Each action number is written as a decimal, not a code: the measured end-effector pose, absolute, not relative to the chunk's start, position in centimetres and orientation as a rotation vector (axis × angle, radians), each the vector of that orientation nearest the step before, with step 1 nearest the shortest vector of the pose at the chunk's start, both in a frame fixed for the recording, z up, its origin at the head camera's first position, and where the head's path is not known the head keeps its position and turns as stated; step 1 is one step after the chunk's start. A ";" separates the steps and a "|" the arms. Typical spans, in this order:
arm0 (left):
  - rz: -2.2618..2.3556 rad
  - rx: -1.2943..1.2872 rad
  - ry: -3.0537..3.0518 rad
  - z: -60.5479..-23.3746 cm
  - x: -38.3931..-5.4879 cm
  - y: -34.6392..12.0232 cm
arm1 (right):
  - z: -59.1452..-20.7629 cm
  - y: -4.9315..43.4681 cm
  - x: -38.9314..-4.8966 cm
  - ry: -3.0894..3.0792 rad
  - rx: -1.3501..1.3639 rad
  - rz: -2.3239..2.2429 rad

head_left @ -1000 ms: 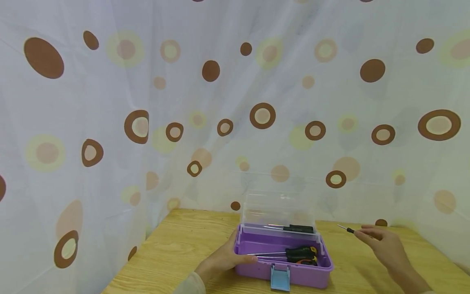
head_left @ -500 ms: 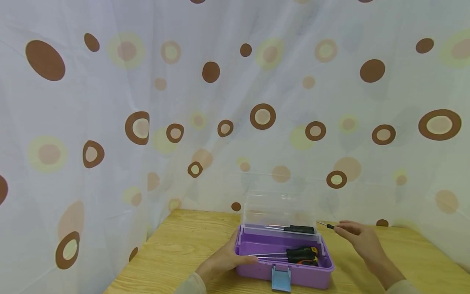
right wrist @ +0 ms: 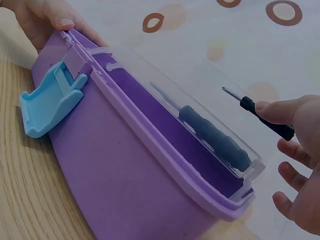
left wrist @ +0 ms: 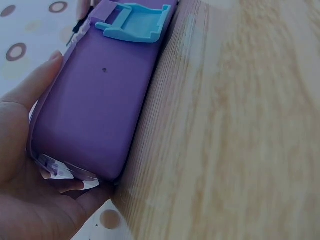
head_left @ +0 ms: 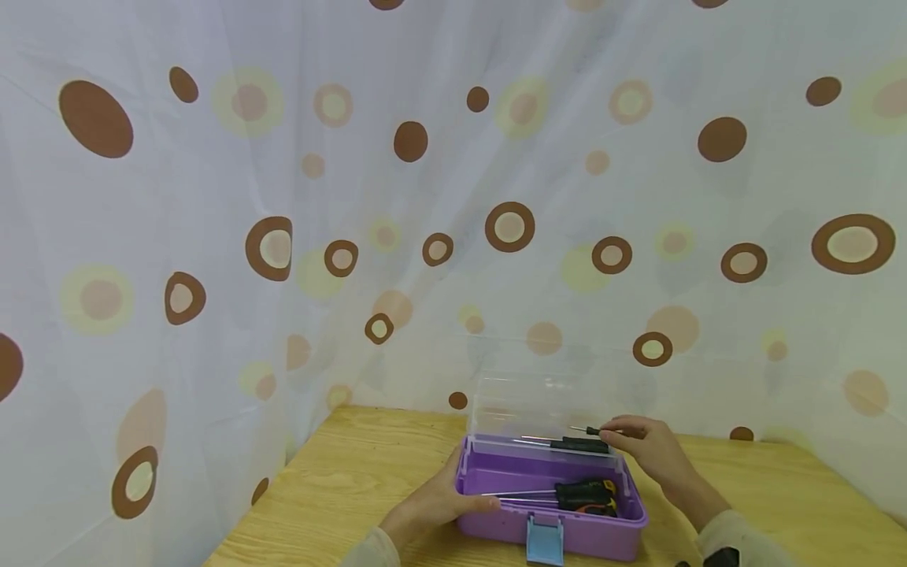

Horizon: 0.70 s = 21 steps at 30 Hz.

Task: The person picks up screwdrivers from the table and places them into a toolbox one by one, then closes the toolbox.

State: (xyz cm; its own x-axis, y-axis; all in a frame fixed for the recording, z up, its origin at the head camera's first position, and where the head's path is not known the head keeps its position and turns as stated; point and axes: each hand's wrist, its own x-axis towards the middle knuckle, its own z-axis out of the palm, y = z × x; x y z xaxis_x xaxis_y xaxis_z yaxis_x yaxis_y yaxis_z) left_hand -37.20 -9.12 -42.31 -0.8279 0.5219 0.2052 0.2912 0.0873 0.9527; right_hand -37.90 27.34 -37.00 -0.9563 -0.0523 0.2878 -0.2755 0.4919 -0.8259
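A purple toolbox (head_left: 553,535) sits on the table, its clear lid (head_left: 538,402) raised at the back. My left hand (head_left: 439,496) grips the box's left end, thumb over the front rim and fingers around the side. Between thumb and finger, my right hand (head_left: 648,449) pinches a small black screwdriver (right wrist: 255,109) over the back right of the box, its thin shaft pointing left. Just below it, larger black-handled screwdrivers (head_left: 577,446) lie in the clear lid section. Other screwdrivers with dark handles (head_left: 584,494) lie inside the purple base, shafts to the left.
A light blue latch (head_left: 545,540) hangs down at the box's front. The wooden table (head_left: 354,465) extends on both sides. Behind it hangs a white curtain (head_left: 425,189) with brown and yellow circles.
My right hand has moved left with the small screwdriver, from beside the box to over its back right. The left hand stays on the box's left end.
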 end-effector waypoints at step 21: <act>1.807 0.817 2.181 -42.4 -37.4 -9.1 | -36.5 25.4 -38.8 -2.615 0.443 1.181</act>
State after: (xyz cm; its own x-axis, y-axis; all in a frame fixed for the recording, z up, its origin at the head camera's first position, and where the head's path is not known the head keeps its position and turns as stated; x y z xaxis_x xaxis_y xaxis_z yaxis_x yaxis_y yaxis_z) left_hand -37.37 -9.10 -42.36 -0.8290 0.5243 0.1945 0.2886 0.1031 0.9519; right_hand -38.78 25.44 -36.51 -0.9259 -0.1751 0.3347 -0.3669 0.6279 -0.6864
